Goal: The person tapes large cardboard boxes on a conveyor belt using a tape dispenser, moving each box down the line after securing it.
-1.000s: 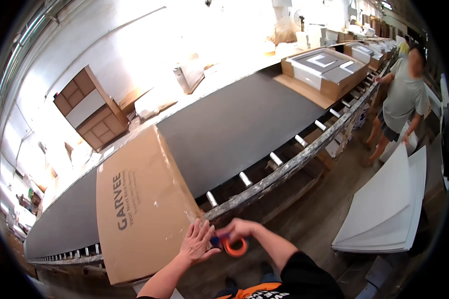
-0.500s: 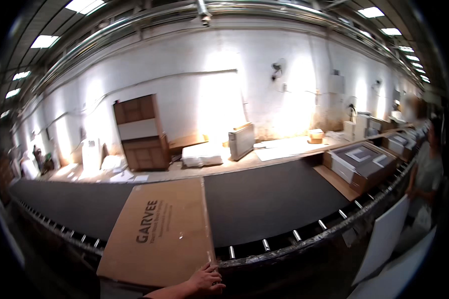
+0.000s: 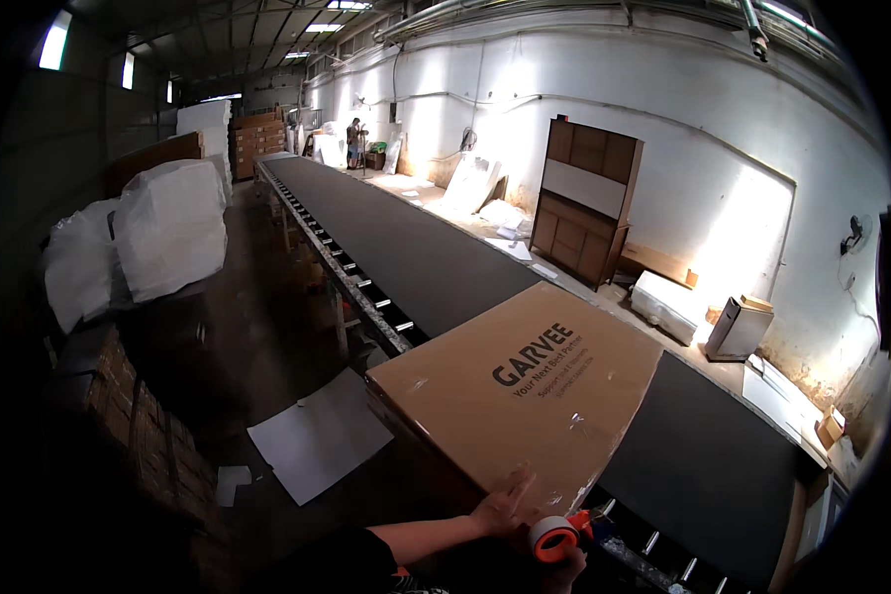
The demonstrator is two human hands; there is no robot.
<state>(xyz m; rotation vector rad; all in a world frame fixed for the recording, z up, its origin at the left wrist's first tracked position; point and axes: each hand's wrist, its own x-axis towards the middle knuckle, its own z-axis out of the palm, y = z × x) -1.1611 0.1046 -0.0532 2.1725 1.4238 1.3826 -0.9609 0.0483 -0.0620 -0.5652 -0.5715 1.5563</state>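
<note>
A large flat brown cardboard box (image 3: 455, 396) with dark printing lies across the conveyor belt, its near end jutting out toward me. My left hand (image 3: 506, 503) rests on the box's near edge, fingers stretched out and holding nothing. Just right of it, my right hand (image 3: 567, 572) grips an orange-red tape dispenser (image 3: 582, 522) fitted with a roll of tape (image 3: 544, 530). The dispenser is close to the box's near right corner; whether it touches the cardboard I cannot tell.
The dark conveyor belt (image 3: 366, 213) runs far back to the left, edged with metal rollers (image 3: 404, 326). White sheets (image 3: 322, 436) lie on the floor at left, near wrapped white bundles (image 3: 171, 230) and stacked cartons (image 3: 134, 416). A brown cabinet (image 3: 586, 203) stands by the wall.
My view has swung left along the belt, so the box appears turned and farther right. My right hand has come into view with the tape dispenser. My left hand stays at the box's near edge.
</note>
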